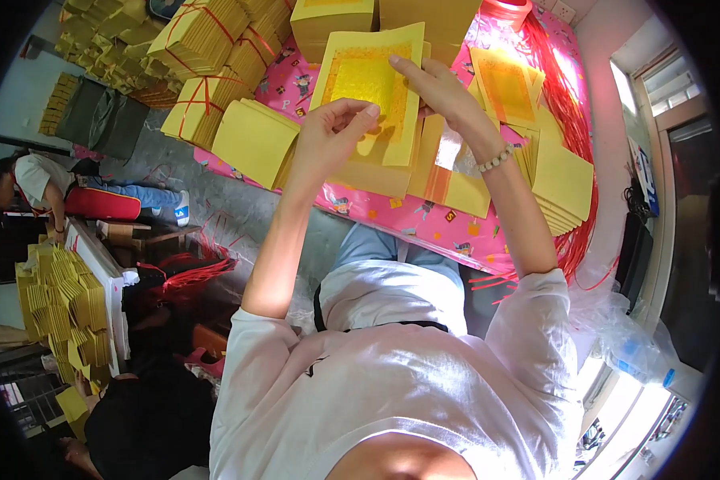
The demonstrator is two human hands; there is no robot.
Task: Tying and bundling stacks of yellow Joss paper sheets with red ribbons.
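A yellow paper sheet (328, 78) with an orange printed border and a shiny gold foil square lies in front of me, on top of a thick stack of yellow paper (372, 178). My right hand (440, 90) grips the sheet's right edge, thumb on top and the other fingers partly hidden behind it. Over the lower part of the foil, my left hand (334, 132) has its fingers curled and thumb and forefinger close together. Whether a paper edge is between them cannot be made out. A beaded bracelet (496, 159) circles my right wrist.
Fanned yellow sheets lie left (256, 144) and right (564, 176) on the pink patterned tablecloth (360, 206). Bundles tied with red string (204, 36) stand back left. Red strands (556, 88) hang along the right. Two other people work at left beside a table of yellow bundles (68, 308).
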